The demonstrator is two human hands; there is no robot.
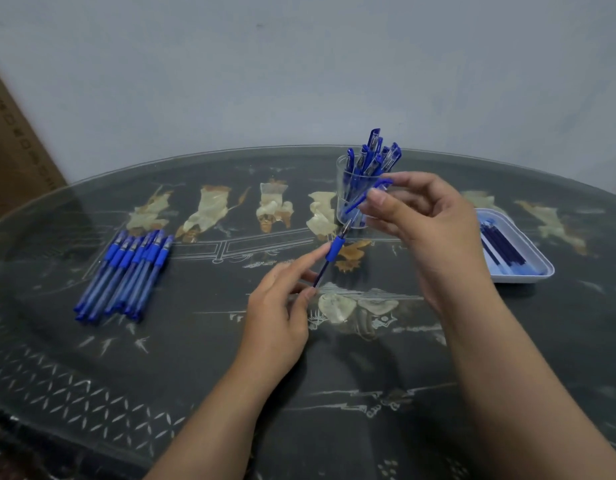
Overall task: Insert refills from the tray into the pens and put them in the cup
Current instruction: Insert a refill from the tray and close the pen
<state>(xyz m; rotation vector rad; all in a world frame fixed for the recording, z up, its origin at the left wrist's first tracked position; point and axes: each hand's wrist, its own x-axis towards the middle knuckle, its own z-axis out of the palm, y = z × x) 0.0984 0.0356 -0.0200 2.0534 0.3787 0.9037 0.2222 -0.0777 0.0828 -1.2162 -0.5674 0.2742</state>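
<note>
The bench [195, 358] curved away to a rounded far edge across the middle of the frame, close under a pale wall, with a cardboard box [12, 150] at the upper left. Wide bare glass lay in the lower half of the frame, around both forearms.

The left hand [279, 306], at centre, pinched one pen [334, 249] by its barrel between thumb and fingertips. The pen was uncapped and its tip slanted up toward the cup [344, 188]. The right hand [424, 223], right of centre, held one blue cap [358, 202] between thumb and forefinger, just above the tip and in front of the cup; its other fingers were loosely curled.

One clear cup stood near the far edge with a crowded bunch of capped pens [372, 150], about eight. A row of pens [126, 271], roughly seven and overlapping, lay at left. One white tray [528, 277] at the right edge held several dark refills [504, 247], too closely packed to count.
</note>
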